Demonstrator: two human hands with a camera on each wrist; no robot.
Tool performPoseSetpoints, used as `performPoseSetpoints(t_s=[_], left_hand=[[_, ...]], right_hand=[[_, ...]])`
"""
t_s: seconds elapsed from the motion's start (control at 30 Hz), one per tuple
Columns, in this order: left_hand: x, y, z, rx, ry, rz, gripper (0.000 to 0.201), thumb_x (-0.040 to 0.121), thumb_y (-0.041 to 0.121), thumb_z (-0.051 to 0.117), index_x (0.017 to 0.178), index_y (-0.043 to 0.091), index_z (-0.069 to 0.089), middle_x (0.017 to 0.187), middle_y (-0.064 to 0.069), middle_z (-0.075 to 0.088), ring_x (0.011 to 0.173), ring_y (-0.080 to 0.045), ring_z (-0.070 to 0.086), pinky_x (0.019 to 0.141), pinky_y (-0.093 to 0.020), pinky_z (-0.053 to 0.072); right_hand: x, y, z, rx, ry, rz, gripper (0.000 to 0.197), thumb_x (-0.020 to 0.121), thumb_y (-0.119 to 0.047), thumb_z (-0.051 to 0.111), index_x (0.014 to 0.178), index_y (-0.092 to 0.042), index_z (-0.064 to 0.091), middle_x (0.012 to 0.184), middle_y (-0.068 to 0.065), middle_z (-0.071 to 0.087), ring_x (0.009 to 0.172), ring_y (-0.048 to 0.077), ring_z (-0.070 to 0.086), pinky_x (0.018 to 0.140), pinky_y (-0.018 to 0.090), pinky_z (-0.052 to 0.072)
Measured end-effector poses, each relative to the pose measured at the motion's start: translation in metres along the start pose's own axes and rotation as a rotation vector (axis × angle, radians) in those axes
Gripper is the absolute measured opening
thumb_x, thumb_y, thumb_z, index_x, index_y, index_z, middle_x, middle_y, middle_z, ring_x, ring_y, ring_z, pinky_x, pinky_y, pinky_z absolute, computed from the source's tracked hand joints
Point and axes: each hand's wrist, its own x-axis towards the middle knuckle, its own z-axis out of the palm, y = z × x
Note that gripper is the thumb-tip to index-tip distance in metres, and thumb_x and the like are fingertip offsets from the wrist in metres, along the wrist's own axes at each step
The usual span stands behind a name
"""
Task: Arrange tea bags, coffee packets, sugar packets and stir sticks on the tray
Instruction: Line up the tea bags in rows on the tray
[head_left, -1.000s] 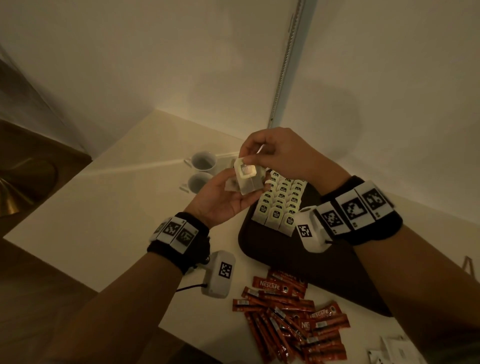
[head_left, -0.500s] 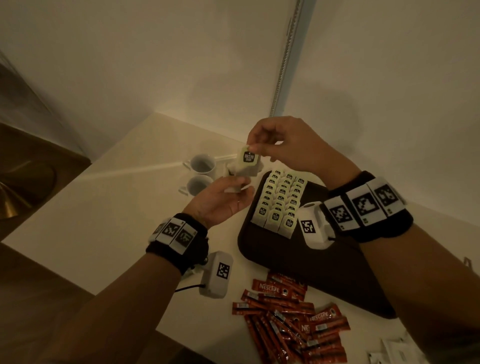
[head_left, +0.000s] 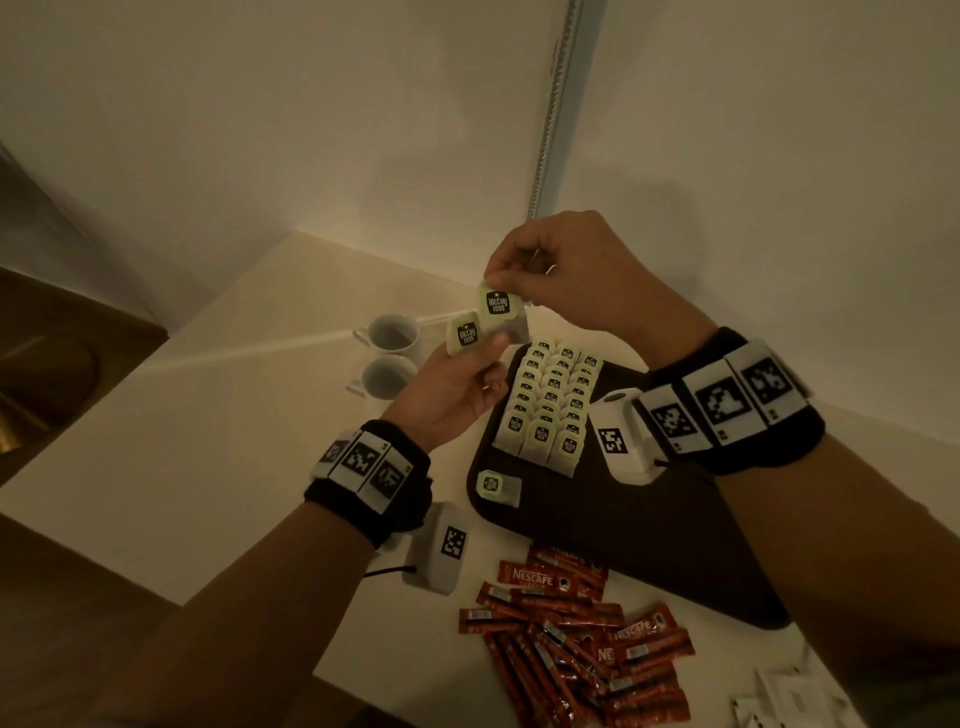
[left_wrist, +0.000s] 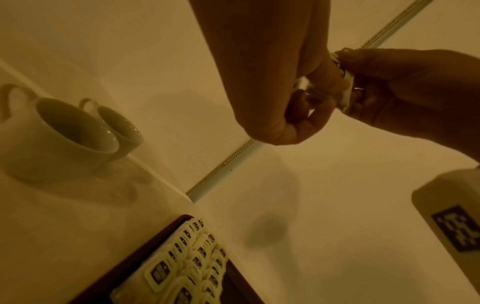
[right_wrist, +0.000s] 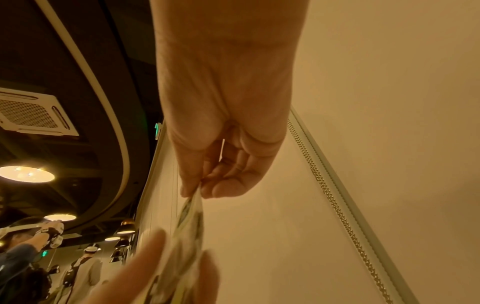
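Observation:
Above the table, my right hand pinches the top edge of one pale tea bag with a black label. Just below it, my left hand grips a small stack of tea bags. The right wrist view shows that pinched tea bag hanging from my right hand. The dark brown tray holds three rows of tea bags at its far left. A single tea bag lies at its near left corner. Red coffee packets lie loose in front of the tray.
Two white cups stand left of the tray, near the wall. White sugar packets lie at the bottom right. The table's left edge drops off to a dark floor. In the right wrist view, people stand in the background.
My right hand has lifted one tea bag up and away from the stack in my left hand. A single tea bag now lies at the tray's near left corner.

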Motion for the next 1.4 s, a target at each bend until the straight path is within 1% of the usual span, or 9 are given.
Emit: performPoseSetpoints(t_s=[0.13,0.37,0.6,0.73,0.87,1.0,1.13,1.23,1.4], left_hand=[[0.0,0.001,-0.003,0.069,0.021,0.024,0.013,0.077,0.011,0.062,0.088,0.017,0.059,0.072,0.007,0.056,0.052,-0.002,0.04,0.047,-0.013,0.039],[-0.001,0.0,-0.004,0.09,0.01,0.057,0.013,0.082,0.009,0.066,0.091,0.015,0.057,0.063,0.009,0.051,0.05,-0.002,0.035,0.047,-0.014,0.035],[-0.002,0.0,-0.003,0.126,-0.003,0.092,0.009,0.08,0.014,0.061,0.089,0.016,0.061,0.071,0.005,0.049,0.05,-0.003,0.035,0.048,-0.016,0.035],[-0.003,0.005,-0.006,0.211,0.017,0.138,0.024,0.074,0.02,0.07,0.094,0.016,0.058,0.069,0.004,0.046,0.049,-0.002,0.036,0.047,-0.015,0.037],[-0.005,0.012,-0.003,0.216,-0.006,0.259,0.051,0.071,0.028,0.07,0.119,0.032,0.054,0.073,0.006,0.049,0.051,-0.003,0.034,0.047,-0.017,0.036],[-0.006,0.017,0.009,0.431,0.148,0.352,0.016,0.075,0.015,0.076,0.078,0.016,0.06,0.056,0.012,0.049,0.047,-0.002,0.035,0.044,-0.017,0.031],[-0.004,0.016,0.013,0.499,0.175,0.349,0.017,0.081,0.003,0.07,0.077,0.017,0.061,0.057,0.01,0.052,0.048,-0.003,0.038,0.044,-0.019,0.032],[-0.004,0.012,0.01,0.547,0.113,0.354,0.019,0.075,0.009,0.075,0.074,0.025,0.066,0.06,0.009,0.051,0.053,-0.005,0.039,0.046,-0.02,0.03],[-0.004,0.007,0.009,0.464,0.054,0.344,0.038,0.071,0.018,0.076,0.104,0.027,0.06,0.073,0.014,0.06,0.057,-0.001,0.045,0.046,-0.019,0.031]], right_hand=[[0.0,0.001,0.002,-0.004,-0.017,-0.005,0.007,0.083,-0.023,0.07,0.088,-0.019,0.074,0.077,-0.006,0.068,0.063,-0.003,0.057,0.063,0.006,0.042],[0.0,-0.012,-0.001,0.016,-0.02,-0.069,0.009,0.082,-0.02,0.071,0.089,-0.015,0.074,0.07,-0.016,0.062,0.063,-0.008,0.057,0.063,0.006,0.042],[-0.003,-0.018,-0.002,-0.083,-0.036,-0.121,0.011,0.085,-0.02,0.068,0.092,-0.013,0.074,0.078,-0.009,0.064,0.065,-0.005,0.055,0.065,0.007,0.042],[-0.008,-0.009,-0.002,-0.028,0.016,-0.081,0.007,0.086,-0.018,0.065,0.088,-0.014,0.07,0.078,-0.009,0.064,0.067,-0.004,0.054,0.065,0.007,0.041],[-0.014,0.001,0.001,0.066,0.073,-0.059,0.005,0.087,-0.019,0.065,0.088,-0.016,0.068,0.077,-0.018,0.062,0.069,-0.006,0.056,0.068,0.008,0.044],[-0.017,0.002,0.004,0.074,0.065,-0.082,0.004,0.087,-0.018,0.065,0.087,-0.015,0.068,0.076,-0.018,0.061,0.069,-0.005,0.056,0.068,0.008,0.043],[-0.018,0.003,0.003,0.072,0.107,-0.104,0.005,0.087,-0.015,0.064,0.088,-0.012,0.068,0.075,-0.021,0.058,0.068,-0.007,0.056,0.067,0.006,0.042],[-0.018,0.005,0.001,0.074,0.12,-0.101,0.005,0.087,-0.014,0.064,0.088,-0.011,0.068,0.075,-0.022,0.058,0.068,-0.008,0.056,0.067,0.006,0.042],[-0.02,0.007,-0.002,0.072,0.119,-0.085,0.005,0.088,-0.016,0.064,0.089,-0.013,0.068,0.076,-0.021,0.059,0.07,-0.007,0.056,0.067,0.006,0.042]])
